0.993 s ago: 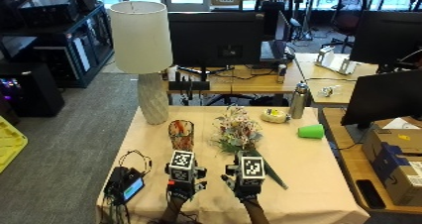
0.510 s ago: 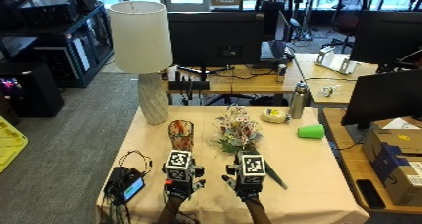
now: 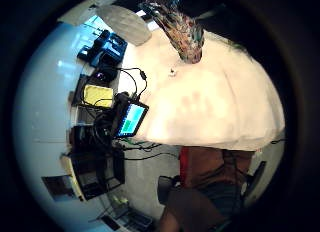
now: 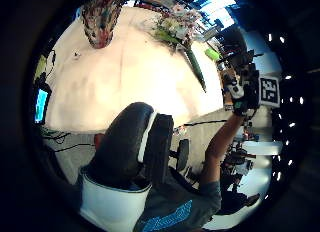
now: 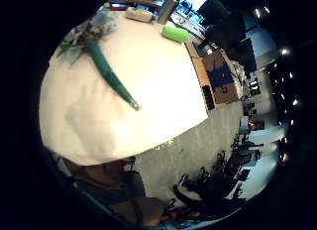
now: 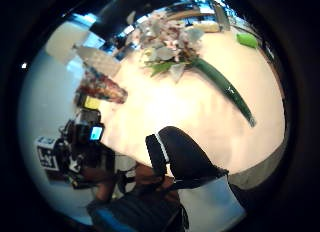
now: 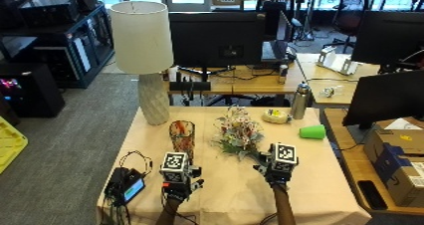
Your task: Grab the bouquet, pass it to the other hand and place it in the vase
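1. I cannot tell how the fingers of either hand stand: in the outside view both gloves are seen from behind, and the palm views show only tabletop under them, so I judge neither holds anything.
2. My right hand (image 7: 278, 171) hovers over the near end of the bouquet's green stem; my left hand (image 7: 177, 177) hangs just near of the vase, well apart from the flowers.
3. The bouquet (image 7: 236, 134) lies flat on the table (image 7: 311, 185), blooms toward the far side, stem (image 5: 111, 76) running near and right. It has not been lifted.
4. The vase (image 7: 182, 138) stands upright, left of the blooms and close beside them.
5. For the pick-up, I would bring the right hand down onto the stem just below the blooms rather than at its thin tip, so the head does not droop, and leave stem free for the left hand at the handover.
6. Further off: a lamp (image 7: 142, 56) far left, a green cup (image 7: 312, 132) right, a small screen (image 7: 132, 187) near left.
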{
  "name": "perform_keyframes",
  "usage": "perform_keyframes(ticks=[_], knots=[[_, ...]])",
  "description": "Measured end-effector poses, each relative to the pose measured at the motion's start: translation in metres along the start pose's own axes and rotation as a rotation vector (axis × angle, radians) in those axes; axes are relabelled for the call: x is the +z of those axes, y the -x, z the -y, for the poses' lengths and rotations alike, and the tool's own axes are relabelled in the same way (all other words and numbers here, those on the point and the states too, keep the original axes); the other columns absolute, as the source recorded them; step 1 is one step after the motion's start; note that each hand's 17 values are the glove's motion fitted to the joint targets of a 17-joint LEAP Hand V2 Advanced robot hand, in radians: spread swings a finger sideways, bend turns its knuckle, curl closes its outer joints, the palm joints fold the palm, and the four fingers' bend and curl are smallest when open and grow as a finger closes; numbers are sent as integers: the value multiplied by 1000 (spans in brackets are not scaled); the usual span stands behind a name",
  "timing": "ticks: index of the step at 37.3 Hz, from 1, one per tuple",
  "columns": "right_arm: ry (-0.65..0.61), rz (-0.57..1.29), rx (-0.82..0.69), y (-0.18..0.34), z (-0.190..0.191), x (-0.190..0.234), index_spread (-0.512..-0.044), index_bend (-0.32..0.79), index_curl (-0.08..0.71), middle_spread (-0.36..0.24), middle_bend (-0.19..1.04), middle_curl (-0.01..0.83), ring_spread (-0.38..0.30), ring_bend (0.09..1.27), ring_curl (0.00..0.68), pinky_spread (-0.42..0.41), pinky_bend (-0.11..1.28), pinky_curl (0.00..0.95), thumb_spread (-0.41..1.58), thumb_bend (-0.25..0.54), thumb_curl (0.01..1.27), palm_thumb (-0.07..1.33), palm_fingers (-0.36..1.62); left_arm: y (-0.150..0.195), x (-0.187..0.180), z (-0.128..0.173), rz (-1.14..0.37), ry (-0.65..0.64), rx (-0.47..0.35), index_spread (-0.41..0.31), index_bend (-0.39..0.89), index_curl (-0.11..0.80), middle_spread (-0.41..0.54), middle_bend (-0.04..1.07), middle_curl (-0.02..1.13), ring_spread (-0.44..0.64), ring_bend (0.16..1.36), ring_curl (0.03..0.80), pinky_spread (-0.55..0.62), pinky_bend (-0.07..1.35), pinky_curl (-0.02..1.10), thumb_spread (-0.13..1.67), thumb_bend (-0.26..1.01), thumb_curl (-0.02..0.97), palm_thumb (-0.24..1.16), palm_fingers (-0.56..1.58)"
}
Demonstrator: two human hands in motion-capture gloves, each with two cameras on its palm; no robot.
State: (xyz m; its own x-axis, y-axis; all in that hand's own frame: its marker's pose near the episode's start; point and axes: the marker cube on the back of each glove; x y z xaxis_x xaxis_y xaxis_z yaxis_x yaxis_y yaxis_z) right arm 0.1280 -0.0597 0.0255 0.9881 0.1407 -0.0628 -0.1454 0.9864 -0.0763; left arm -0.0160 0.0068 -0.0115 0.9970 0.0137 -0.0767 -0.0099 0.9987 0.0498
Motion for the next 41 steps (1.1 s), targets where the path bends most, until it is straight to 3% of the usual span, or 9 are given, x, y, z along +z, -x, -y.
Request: perform_keyframes(ticks=[13,19,22,27,30,32,36,41], knots=[[104,78,110,-49,50,70,-392,106,197,33,185,290,179,236,220,293,570,347,1058,-18,290,426,-64,9,10,1,3,24,-13,-14,121,214,182,231,328,410,616,255,457,491,315,1084,-22,255,95,140],[72,260,59,-26,37,42,-389,110,193,41,186,294,185,236,226,293,568,347,1045,-21,298,446,-67,8,10,-3,-33,36,-16,-14,121,218,180,230,335,409,619,258,458,492,320,1084,-22,259,94,137],[129,300,32,-28,33,52,-384,110,192,43,185,294,187,240,230,293,566,347,1040,-19,302,460,-65,9,11,-2,-48,20,-8,-14,123,219,184,230,338,408,620,260,458,492,321,1084,-22,261,93,136],[259,295,123,-34,26,77,-376,107,186,41,190,299,186,261,239,285,573,349,1039,-3,319,522,-31,12,14,-1,-50,17,-10,-14,123,221,186,229,342,408,621,262,458,493,324,1085,-22,264,93,135],[295,357,83,-28,20,85,-355,126,190,34,218,310,173,332,255,273,586,347,1052,42,348,631,152,13,17,0,-55,30,-9,-14,123,223,186,228,344,408,621,263,458,493,325,1085,-22,265,92,134],[246,317,110,-30,22,88,-336,157,201,26,216,310,149,367,252,269,563,326,1058,59,364,683,264,12,17,-1,-69,37,-6,-14,123,223,187,228,345,408,622,263,458,492,326,1085,-22,266,92,134],[101,154,182,-39,32,87,-319,354,281,-14,280,340,87,363,266,256,402,291,1077,89,394,775,554,10,18,-3,-88,60,-5,-14,123,225,187,227,348,407,622,264,458,492,328,1085,-22,268,92,133],[107,51,196,-39,32,80,-298,293,302,-82,316,369,-54,496,317,161,354,281,1045,96,428,854,895,11,24,-6,-83,91,-3,-14,123,226,187,227,350,407,622,265,458,492,329,1085,-22,269,91,132]])
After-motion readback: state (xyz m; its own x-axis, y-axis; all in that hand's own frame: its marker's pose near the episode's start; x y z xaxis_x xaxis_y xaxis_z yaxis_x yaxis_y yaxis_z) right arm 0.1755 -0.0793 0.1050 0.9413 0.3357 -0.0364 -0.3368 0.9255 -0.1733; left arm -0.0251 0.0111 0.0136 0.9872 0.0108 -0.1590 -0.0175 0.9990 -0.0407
